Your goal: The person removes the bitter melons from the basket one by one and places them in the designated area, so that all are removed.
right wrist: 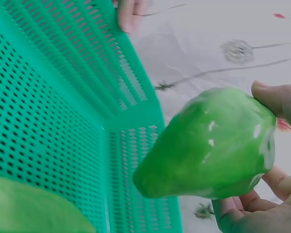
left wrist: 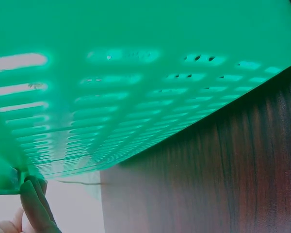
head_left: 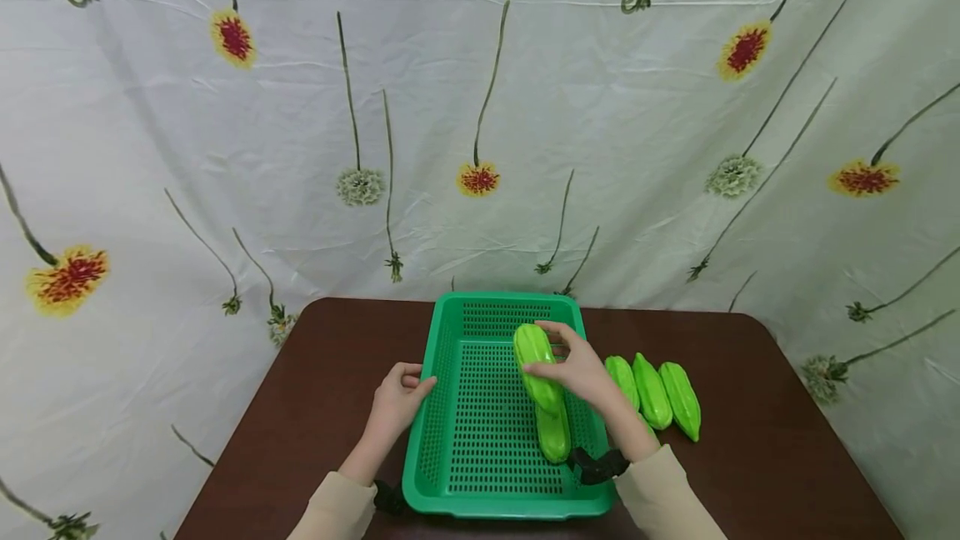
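1. Right hand (head_left: 581, 367) has thumb and fingers curled round one green fruit (head_left: 532, 352), up over a green basket's right half
2. Left hand (head_left: 396, 398) pinching the basket's left rim (head_left: 424, 407), pretty snug
3. Another fruit (head_left: 553, 440) lying inside, partly behind the held one
4. At least three loose fruits (head_left: 652, 394) on the dark table (head_left: 757, 415), just right of that
5. Way back, flowery cloth (head_left: 420, 48)

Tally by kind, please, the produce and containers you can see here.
Green produce: at least 5 (1 in the right hand, 1 in the basket, 3 on the table, where the arm may hide more)
Containers: 1
Total: at least 6
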A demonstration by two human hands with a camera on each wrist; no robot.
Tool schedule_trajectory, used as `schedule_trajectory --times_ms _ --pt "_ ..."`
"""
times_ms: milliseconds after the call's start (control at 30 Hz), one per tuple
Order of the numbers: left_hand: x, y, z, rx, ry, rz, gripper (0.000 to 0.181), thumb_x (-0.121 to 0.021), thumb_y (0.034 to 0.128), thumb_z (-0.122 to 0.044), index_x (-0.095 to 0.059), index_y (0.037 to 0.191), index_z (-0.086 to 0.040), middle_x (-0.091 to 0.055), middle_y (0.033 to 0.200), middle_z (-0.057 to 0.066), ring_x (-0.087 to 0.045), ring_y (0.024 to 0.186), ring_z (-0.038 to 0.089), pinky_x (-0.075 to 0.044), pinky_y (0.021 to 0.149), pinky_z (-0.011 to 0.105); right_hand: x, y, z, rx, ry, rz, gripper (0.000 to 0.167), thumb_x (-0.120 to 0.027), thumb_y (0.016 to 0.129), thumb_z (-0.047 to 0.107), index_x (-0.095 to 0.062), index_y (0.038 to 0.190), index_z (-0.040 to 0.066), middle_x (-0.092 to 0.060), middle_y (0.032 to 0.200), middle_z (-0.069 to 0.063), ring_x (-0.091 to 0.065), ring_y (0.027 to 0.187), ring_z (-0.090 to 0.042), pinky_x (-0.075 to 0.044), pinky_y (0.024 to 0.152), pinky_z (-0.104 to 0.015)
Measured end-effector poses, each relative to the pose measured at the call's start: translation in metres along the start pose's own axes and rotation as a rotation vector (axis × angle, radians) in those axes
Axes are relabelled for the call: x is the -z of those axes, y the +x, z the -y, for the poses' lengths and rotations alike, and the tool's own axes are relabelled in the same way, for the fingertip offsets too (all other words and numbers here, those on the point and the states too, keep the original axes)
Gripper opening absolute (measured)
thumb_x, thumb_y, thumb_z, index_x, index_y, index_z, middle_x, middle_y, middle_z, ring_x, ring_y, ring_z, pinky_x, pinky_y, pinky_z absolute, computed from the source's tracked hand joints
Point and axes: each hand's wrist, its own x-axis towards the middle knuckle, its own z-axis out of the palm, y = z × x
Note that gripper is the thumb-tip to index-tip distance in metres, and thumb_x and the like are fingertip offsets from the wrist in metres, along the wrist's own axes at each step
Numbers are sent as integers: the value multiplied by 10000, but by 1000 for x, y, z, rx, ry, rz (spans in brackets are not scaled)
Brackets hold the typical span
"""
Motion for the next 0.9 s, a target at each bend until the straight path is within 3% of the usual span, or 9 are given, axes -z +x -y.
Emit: schedule_trajectory --times_ms 167,367,567,900 --pt "1 0 0 0 -1 2 360 -663 957 -203 -583 1216 34 -610 958 157 -650 895 287 -526 676 361 26 -12 4 10 4 -37 714 -773 862 217 -422 1482 170 -464 1432 -173 -495 1244 -342 -492 911 -438" --pt "0 0 0 -3 -1 6 366 -660 959 -205 -580 1227 30 -607 970 160 -647 889 283 -520 673 357 56 -27 -1 7 40 -100 706 -754 880 180 -398 1488 132 -477 1403 -161 -513 1193 -299 -487 862 -331" --pt "-1 0 0 5 -7 2 356 -664 954 -198 -583 1227 17 -608 974 153 -648 897 282 -517 674 343 81 -44 -10 -29 7 -136 731 -714 918 229 -322 1530 143 -393 1494 -149 -430 1299 -305 -446 933 -347" --pt "-1 0 0 3 -19 5 350 -661 957 -192 -585 1222 24 -601 960 145 -645 892 273 -512 672 334 109 -63 -23 -79 -21 -207 754 -694 935 287 -281 1545 124 -384 1465 -127 -433 1128 -82 -452 849 -225"
